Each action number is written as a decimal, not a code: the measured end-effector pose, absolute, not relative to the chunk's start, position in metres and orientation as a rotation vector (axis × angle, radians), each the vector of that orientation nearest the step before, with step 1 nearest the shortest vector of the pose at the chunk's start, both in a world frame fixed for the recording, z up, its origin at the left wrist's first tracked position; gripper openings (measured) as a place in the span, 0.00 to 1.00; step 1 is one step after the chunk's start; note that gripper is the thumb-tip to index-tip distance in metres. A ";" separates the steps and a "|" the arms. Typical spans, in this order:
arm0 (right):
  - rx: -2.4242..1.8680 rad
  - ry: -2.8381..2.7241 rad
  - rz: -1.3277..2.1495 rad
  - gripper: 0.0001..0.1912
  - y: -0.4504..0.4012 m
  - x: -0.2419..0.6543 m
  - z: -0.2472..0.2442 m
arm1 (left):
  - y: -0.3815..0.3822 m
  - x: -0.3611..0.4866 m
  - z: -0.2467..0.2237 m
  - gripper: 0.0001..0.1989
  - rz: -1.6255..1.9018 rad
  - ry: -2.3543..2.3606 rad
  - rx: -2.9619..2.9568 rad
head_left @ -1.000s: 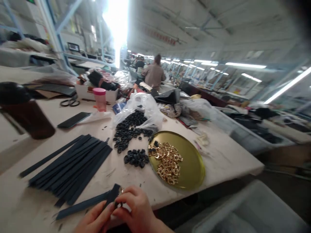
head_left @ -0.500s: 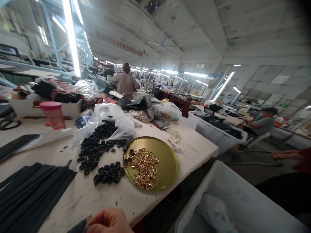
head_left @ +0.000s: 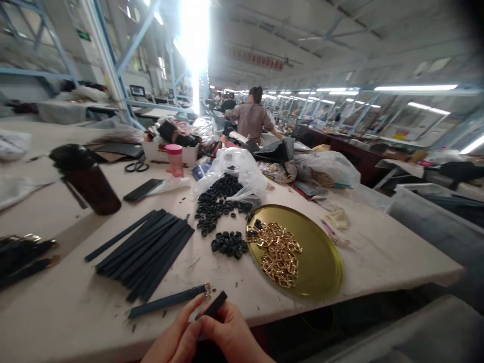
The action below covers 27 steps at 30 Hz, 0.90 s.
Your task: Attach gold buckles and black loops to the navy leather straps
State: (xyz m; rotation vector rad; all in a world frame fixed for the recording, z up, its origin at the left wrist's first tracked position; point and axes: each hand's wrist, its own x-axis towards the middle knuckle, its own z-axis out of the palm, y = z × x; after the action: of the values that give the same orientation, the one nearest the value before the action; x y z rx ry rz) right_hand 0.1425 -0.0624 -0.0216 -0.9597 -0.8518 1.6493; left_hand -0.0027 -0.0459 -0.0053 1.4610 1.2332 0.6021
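Note:
At the bottom centre my left hand (head_left: pixel 180 335) and my right hand (head_left: pixel 235 334) meet, fingers closed on a short visible length of black strap (head_left: pixel 216 304). The rest of this strap is hidden by the hands. Just beyond them another black strap (head_left: pixel 166 302) lies on the table with a gold buckle (head_left: pixel 207 290) at its end. Further left is a fanned pile of black straps (head_left: pixel 141 254). Ahead are a small heap of black loops (head_left: pixel 229 245) and a gold tray (head_left: pixel 321 252) bearing many gold buckles (head_left: pixel 280 254).
More black loops (head_left: pixel 215 201) spill from a clear plastic bag (head_left: pixel 245 169). A dark bottle (head_left: pixel 88 181), a phone-like black slab (head_left: pixel 142 190), scissors (head_left: pixel 136 165) and a pink-lidded cup (head_left: pixel 174 160) stand or lie leftward. Finished-looking buckled straps (head_left: pixel 22 257) lie at the left edge. A person (head_left: pixel 252 118) works beyond.
My view has swung left, bringing the bottle and buckled straps into sight. Only one hand showed at the bottom before; now both are together on a strap.

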 end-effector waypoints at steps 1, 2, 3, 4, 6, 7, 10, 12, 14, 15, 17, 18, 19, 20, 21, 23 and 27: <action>-1.003 -0.963 1.615 0.15 -0.062 0.145 -0.023 | -0.044 -0.002 -0.004 0.23 0.615 1.200 1.455; -1.084 -1.107 1.528 0.15 -0.060 0.151 -0.025 | -0.041 -0.002 -0.004 0.21 0.619 1.177 1.450; -1.183 -1.280 1.379 0.14 -0.057 0.160 -0.027 | -0.039 -0.002 -0.006 0.19 0.613 1.163 1.434; -1.314 -1.452 1.171 0.14 -0.051 0.171 -0.029 | -0.037 -0.003 -0.009 0.18 0.601 1.165 1.397; -1.601 -1.620 0.764 0.13 -0.034 0.198 -0.032 | -0.035 -0.004 -0.018 0.18 0.579 1.194 1.261; -1.703 -1.693 0.589 0.12 -0.024 0.211 -0.032 | -0.035 -0.003 -0.021 0.19 0.558 1.189 1.182; -1.947 -1.920 0.162 0.08 0.004 0.231 -0.032 | -0.038 0.004 -0.022 0.18 0.550 1.134 0.989; -2.041 -2.034 0.029 0.06 0.015 0.231 -0.033 | -0.038 0.009 -0.014 0.15 0.577 1.104 0.929; -2.076 -2.076 0.005 0.04 0.020 0.227 -0.034 | -0.038 0.012 -0.006 0.14 0.570 1.103 0.905; -2.077 -2.080 0.014 0.03 0.020 0.226 -0.035 | -0.037 0.012 -0.002 0.14 0.555 1.105 0.904; -2.071 -2.099 0.032 0.03 0.017 0.224 -0.037 | -0.037 0.012 0.001 0.13 0.530 1.113 0.900; -2.064 -2.114 0.048 0.04 0.015 0.224 -0.038 | -0.036 0.012 0.001 0.13 0.523 1.116 0.898; -2.054 -2.133 0.067 0.04 0.011 0.224 -0.038 | -0.036 0.012 0.001 0.13 0.522 1.120 0.897; -2.042 -2.152 0.083 0.05 0.008 0.224 -0.039 | -0.036 0.013 -0.001 0.12 0.521 1.122 0.898; -2.027 -2.172 0.094 0.05 0.004 0.223 -0.039 | -0.036 0.014 -0.002 0.12 0.516 1.122 0.902; -1.976 -2.197 0.111 0.06 -0.004 0.223 -0.039 | -0.036 0.015 -0.005 0.12 0.500 1.114 0.917; -1.890 -2.102 0.123 0.10 -0.013 0.241 -0.036 | -0.036 0.012 -0.005 0.14 0.478 1.106 0.944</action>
State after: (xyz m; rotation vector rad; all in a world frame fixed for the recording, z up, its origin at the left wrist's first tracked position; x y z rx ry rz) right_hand 0.2408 -0.0129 -0.0364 -1.8896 -2.1023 0.1233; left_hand 0.0125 -0.0356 -0.0053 0.9445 1.1064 0.4777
